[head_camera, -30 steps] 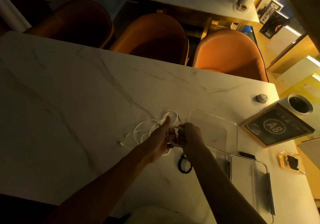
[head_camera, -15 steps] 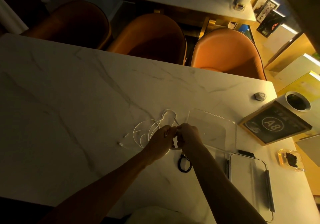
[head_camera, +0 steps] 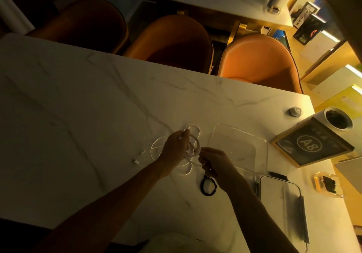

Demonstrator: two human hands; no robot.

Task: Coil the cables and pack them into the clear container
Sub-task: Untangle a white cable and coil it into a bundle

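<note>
White cable (head_camera: 193,151) on marble table (head_camera: 78,115), orange chairs (head_camera: 258,61) behind.

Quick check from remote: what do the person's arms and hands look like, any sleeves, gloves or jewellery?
Both forearms are bare up to the frame edge, with no sleeves showing. The left hand and right hand wear no gloves. No watch, ring or bracelet shows, though the dim light could hide something small.

Two bare hands are seen over the marble table (head_camera: 78,100): the left hand (head_camera: 175,147) and the right hand (head_camera: 214,161). One white cable (head_camera: 193,149) and one coiled black cable (head_camera: 208,186) are counted. One clear container (head_camera: 238,145) and one clear lid (head_camera: 282,200) are found near the right edge. One "A8" sign (head_camera: 311,145), one small amber dish (head_camera: 328,184) and three orange chairs (head_camera: 258,61) are counted.
</note>
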